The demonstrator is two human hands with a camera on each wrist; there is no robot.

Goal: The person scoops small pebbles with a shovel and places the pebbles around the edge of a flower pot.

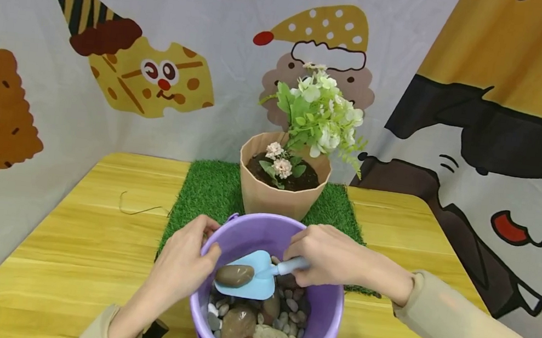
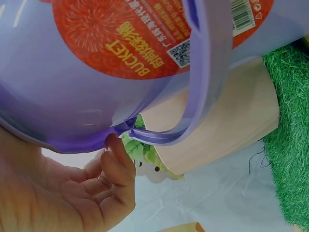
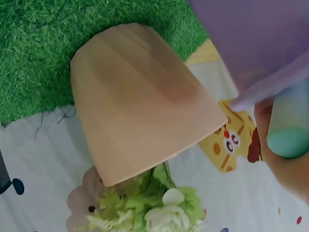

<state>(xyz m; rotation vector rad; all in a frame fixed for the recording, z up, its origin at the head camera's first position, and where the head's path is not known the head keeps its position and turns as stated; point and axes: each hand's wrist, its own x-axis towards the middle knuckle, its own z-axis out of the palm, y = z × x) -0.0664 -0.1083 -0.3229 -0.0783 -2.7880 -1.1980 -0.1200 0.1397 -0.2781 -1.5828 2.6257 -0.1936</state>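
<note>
A purple bucket stands at the table's near side, with pebbles and larger stones inside. My left hand grips its left rim, thumb on top and fingers curled outside; the left wrist view shows the hand by the handle joint. My right hand holds the handle of a small light-blue trowel over the bucket's opening. On the trowel's blade lies a smooth brown stone. From the right wrist, only the handle's rounded end shows in the hand.
Just behind the bucket, a pinkish-beige flowerpot with soil, white flowers and small pink blooms stands on a green turf mat. A thin dark strand lies on the wooden table to the left. Printed cloth hangs behind.
</note>
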